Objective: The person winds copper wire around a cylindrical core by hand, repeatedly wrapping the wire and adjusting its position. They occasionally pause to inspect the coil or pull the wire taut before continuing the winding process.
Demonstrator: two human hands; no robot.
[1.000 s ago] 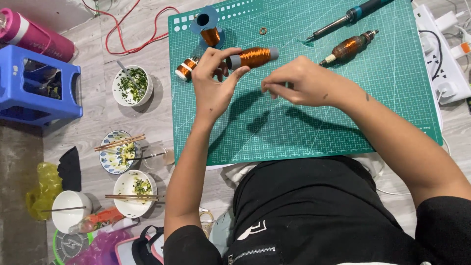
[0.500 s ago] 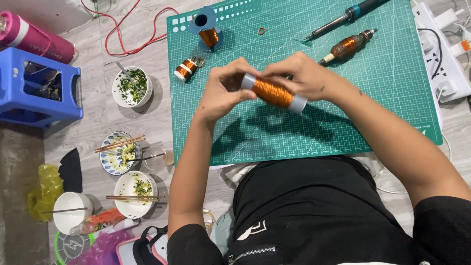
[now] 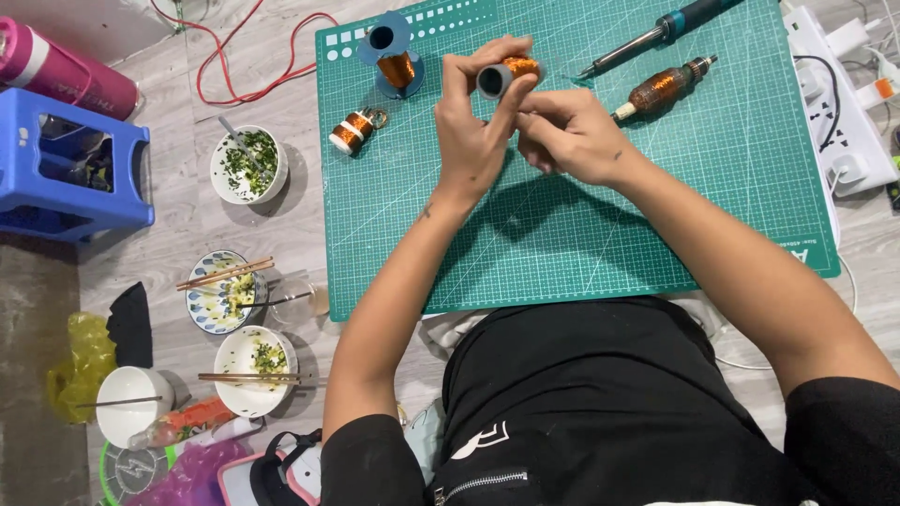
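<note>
Left hand (image 3: 473, 141) fingers closed around copper-wire spool (image 3: 506, 75); right hand (image 3: 567, 136) fingers pinched just beside it. Likely rigid, light; grip the grey core, not the delicate winding.

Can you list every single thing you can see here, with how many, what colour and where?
cutting mat: one, green, on the floor
held wire spool: one, copper with grey ends, over the mat
other wire spools: two, copper; blue-ended and white-ended, mat's left part
motor rotor: one, copper, mat's right part
soldering iron: one, dark, mat top
bowls: four, white or patterned, floor at left, e.g.
stool: one, blue, far left
bottle: one, pink, top left
power strip: one, white, right
left hand: holds the spool
right hand: fingers beside the spool
</note>
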